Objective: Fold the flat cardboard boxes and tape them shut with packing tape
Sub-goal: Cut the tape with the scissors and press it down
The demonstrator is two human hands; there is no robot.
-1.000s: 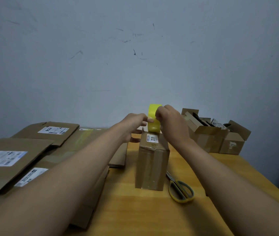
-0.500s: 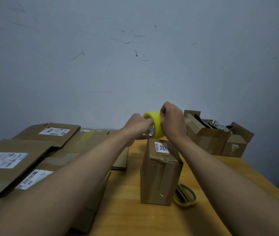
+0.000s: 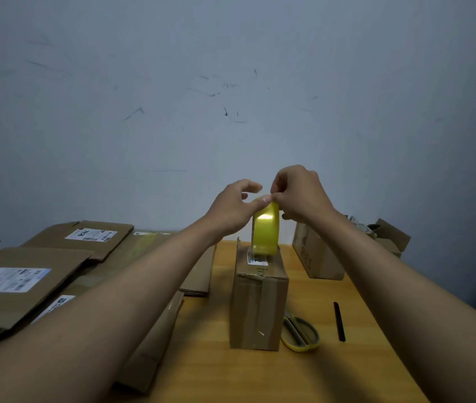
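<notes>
Head view: the roll of yellow packing tape (image 3: 266,228) stands on edge on top of the folded cardboard box (image 3: 258,303), its glossy translucent band catching a bright highlight. It sits directly between and just below both hands. The left hand (image 3: 231,207) holds the roll from its left side, thumb lying across the top edge and the other fingers curled behind. The right hand (image 3: 300,196) pinches at the top of the roll with thumb and forefinger, its fingertips touching the left thumb; whether a loose tape end lies between them cannot be told.

The box stands upright below the hands, plain brown, with clear tape running down the middle of its near face and a slightly torn top edge. A white label (image 3: 257,258) on its top, partly hidden by the roll, shows bold digits that look like "012"; faint handwriting sits beside it, unreadable.

Left of the left forearm lie flat cardboard boxes (image 3: 27,286) in overlapping stacks, with white shipping labels; one far label reads something like "TY14", the rest is too small. Below the right forearm, yellow-handled scissors (image 3: 300,334) lie beside the box's base, and a thin black strip (image 3: 339,321) lies on the wooden table (image 3: 347,373). Beyond the right wrist stands an open carton (image 3: 318,257) with faint print ending in "ES".
</notes>
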